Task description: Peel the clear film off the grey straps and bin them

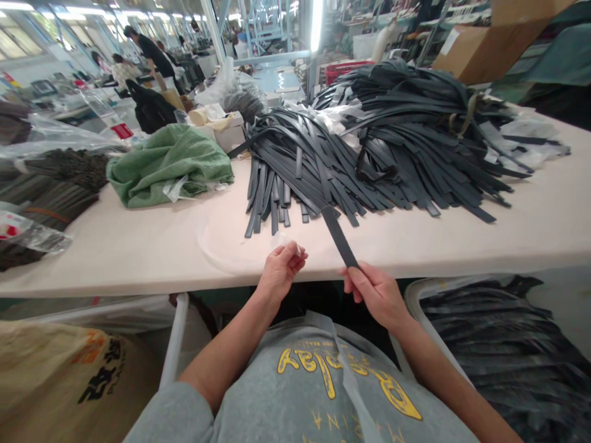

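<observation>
My right hand (375, 292) is closed on the near end of a dark grey strap (337, 234) that runs up into a big heap of the same straps (369, 154) on the pale table (138, 246). My left hand (280, 271) hovers at the table's front edge with its fingers pinched on a thin clear film (295, 248), a strip of which trails down over my grey shirt (351, 381).
A green cloth bundle (170, 163) lies at the left. Bagged dark straps (50, 184) sit at the far left. A bin of finished straps (503, 344) stands at my right, a tan sack (69, 381) at my left. Cardboard box (498, 37) behind. People work far back left.
</observation>
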`<action>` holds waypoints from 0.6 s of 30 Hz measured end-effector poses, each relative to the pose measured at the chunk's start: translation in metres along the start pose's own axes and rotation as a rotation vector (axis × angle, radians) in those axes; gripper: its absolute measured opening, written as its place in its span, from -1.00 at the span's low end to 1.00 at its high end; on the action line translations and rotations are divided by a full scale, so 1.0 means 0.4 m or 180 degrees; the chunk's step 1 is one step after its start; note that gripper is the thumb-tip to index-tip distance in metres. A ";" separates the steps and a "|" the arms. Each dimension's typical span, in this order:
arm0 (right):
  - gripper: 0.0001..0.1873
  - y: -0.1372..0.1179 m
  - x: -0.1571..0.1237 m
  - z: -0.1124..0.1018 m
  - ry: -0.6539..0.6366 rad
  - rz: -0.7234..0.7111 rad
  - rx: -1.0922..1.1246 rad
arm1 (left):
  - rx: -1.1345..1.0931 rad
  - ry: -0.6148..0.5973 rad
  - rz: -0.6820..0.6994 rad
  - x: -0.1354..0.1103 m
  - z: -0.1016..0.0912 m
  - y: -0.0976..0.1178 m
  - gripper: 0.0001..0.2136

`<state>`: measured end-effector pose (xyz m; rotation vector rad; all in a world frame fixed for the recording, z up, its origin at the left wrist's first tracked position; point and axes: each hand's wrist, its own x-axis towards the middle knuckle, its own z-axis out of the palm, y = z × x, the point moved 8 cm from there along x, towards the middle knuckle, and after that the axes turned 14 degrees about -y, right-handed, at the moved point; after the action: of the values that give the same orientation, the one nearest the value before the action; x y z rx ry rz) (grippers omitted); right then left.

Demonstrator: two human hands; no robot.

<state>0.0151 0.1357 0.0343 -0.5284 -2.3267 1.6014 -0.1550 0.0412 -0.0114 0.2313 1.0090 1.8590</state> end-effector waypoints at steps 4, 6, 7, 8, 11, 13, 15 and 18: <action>-0.61 -0.015 -0.046 0.015 -0.0362 -0.0169 -0.0837 | -0.0337 0.0058 0.0038 0.016 -0.002 0.022 -0.73; -0.63 -0.023 -0.053 0.031 -0.0432 -0.0316 -0.1126 | -0.0399 0.0038 0.0077 0.020 0.004 0.031 -0.75; -0.64 -0.026 -0.052 0.038 -0.0447 -0.0376 -0.1234 | -0.0413 0.0035 0.0095 0.020 0.007 0.035 -0.76; -0.64 -0.028 -0.050 0.044 -0.0454 -0.0414 -0.1324 | -0.0418 0.0035 0.0100 0.019 0.010 0.038 -0.77; -0.63 -0.030 -0.039 0.052 -0.0441 -0.0486 -0.1506 | -0.0424 -0.0023 0.0064 0.014 0.021 0.040 -0.78; -0.63 -0.033 -0.033 0.053 -0.0423 -0.0547 -0.1561 | -0.0441 -0.0084 0.0052 0.011 0.025 0.039 -0.78; -0.64 -0.037 -0.030 0.053 -0.0396 -0.0591 -0.1565 | -0.0472 -0.0093 0.0063 0.009 0.022 0.038 -0.78; -0.65 -0.039 -0.028 0.053 -0.0372 -0.0583 -0.1564 | -0.0484 -0.0063 0.0072 0.008 0.011 0.037 -0.78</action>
<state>0.0143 0.1080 0.0414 -0.3084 -2.7737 1.0006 -0.1640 0.0433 0.0012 0.1704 0.8499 1.9400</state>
